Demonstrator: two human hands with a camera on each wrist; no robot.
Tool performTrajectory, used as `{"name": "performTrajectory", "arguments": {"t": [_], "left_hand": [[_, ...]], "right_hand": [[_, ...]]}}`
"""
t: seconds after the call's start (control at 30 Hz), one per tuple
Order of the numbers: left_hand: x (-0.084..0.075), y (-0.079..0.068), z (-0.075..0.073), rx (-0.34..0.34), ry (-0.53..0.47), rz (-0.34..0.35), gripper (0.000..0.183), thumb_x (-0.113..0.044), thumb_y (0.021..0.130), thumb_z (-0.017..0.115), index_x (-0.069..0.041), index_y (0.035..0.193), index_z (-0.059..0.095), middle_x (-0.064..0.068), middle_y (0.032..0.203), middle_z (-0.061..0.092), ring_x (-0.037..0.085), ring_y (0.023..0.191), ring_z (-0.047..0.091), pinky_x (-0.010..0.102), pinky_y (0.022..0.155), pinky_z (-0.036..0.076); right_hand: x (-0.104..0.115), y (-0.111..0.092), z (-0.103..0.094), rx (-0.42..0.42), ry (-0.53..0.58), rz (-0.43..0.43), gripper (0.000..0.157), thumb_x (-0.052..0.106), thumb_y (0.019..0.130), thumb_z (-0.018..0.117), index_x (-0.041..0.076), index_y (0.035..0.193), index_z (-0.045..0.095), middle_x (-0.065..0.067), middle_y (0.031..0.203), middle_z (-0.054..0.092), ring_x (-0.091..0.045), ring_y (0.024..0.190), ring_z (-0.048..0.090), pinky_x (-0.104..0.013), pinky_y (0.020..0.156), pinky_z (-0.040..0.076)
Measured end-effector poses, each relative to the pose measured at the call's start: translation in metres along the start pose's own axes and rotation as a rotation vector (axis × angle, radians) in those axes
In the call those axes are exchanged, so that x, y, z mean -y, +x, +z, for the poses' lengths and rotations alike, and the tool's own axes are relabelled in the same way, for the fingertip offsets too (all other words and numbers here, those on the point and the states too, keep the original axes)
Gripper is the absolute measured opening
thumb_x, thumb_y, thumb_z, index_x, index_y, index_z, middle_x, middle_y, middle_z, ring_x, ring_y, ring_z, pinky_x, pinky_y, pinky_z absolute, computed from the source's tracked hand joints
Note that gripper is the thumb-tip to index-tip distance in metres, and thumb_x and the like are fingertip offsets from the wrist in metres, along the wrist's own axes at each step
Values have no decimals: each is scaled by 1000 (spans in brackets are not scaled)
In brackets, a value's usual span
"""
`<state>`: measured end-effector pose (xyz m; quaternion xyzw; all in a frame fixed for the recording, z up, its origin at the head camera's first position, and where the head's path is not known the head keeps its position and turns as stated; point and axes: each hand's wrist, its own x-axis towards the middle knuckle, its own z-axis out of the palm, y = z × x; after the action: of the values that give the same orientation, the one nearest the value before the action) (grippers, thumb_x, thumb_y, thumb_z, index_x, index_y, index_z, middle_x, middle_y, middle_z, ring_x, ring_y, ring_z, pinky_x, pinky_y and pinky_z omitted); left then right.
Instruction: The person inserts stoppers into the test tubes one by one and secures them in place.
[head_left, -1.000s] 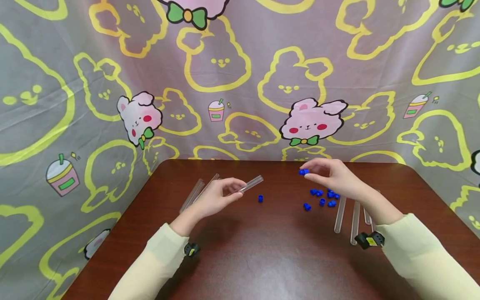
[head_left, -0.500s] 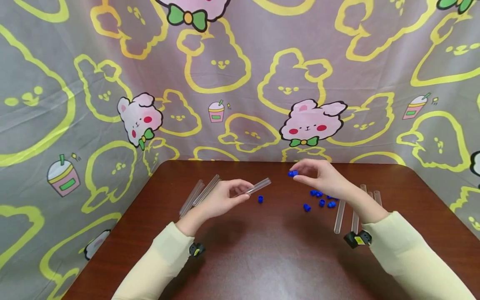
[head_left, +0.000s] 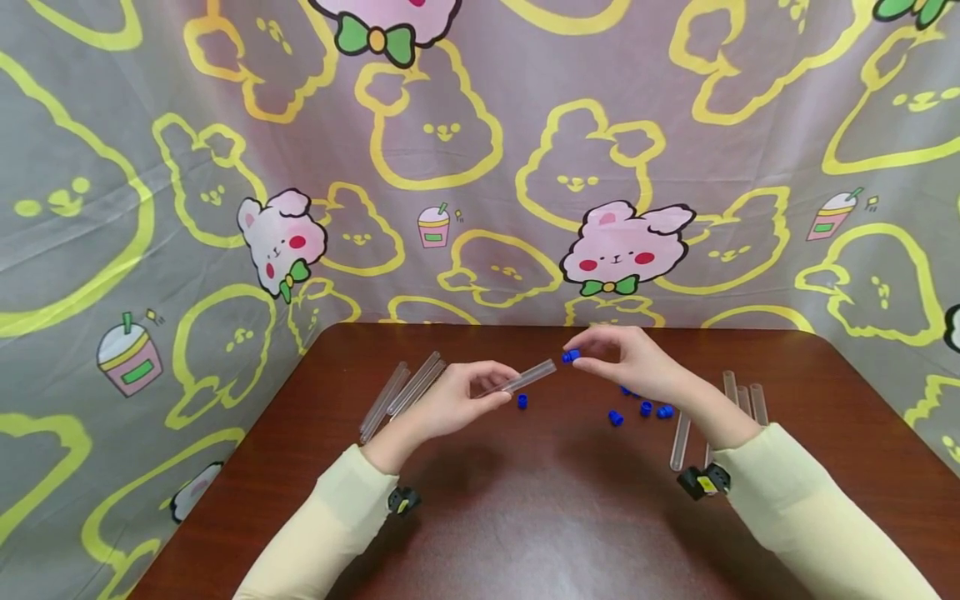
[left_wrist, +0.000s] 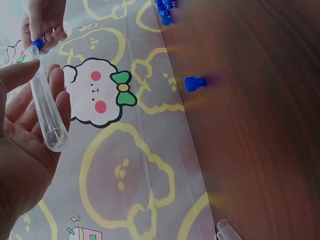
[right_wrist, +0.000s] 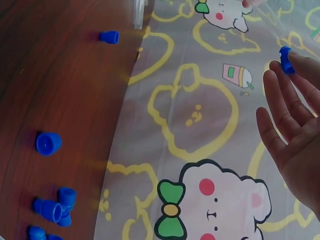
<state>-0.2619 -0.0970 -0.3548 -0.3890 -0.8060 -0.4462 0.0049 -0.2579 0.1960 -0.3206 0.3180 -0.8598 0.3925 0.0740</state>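
The left hand (head_left: 461,402) pinched a tube (head_left: 534,378) between thumb and fingers, its rounded end over the palm, its far end slanting up toward the right hand (head_left: 636,363). The right hand's thumb and fingertips pinched a blue cap (head_left: 572,356) right by that end; whether cap and tube touched, I could not tell. Below the held tube, a loose cap (head_left: 522,402) sat on the table (head_left: 480,525). More caps (head_left: 665,412) lay below the right grip, other tubes (head_left: 680,443) under and beyond its wrist, and further tubes (head_left: 412,385) left of the left grip.

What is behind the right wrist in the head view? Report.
Clear tubes show on both sides of the wrist; their other parts, and anything fully behind, are covered.
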Motion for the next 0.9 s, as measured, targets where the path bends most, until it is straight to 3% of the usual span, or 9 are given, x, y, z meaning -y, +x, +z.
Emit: {"name": "performTrajectory", "arguments": {"t": [0.23, 0.57, 0.9], "left_hand": [[0, 2, 3, 20, -28, 0, 22, -12, 92, 69, -11, 114, 67, -5, 87, 66, 12, 76, 61, 41, 69, 50], [0, 4, 6, 28, -35, -3, 22, -11, 92, 68, -11, 114, 68, 0, 87, 67, 13, 77, 61, 40, 70, 50], [-1, 5, 6, 27, -3, -1, 22, -8, 92, 68, -12, 113, 67, -6, 85, 66, 11, 76, 61, 35, 67, 50]], "right_hand": [[3, 1, 4, 18, 40, 7, 20, 14, 89, 72, 11, 109, 70, 2, 93, 70, -11, 89, 63, -39, 80, 51], [3, 0, 7, 25, 48, -29, 20, 9, 88, 73, 11, 108, 70, 3, 94, 70, -10, 87, 64, -36, 80, 52], [4, 1, 10, 30, 38, -58, 20, 9, 88, 73, 12, 108, 71, 9, 96, 69, -12, 92, 62, -38, 82, 51]]}}
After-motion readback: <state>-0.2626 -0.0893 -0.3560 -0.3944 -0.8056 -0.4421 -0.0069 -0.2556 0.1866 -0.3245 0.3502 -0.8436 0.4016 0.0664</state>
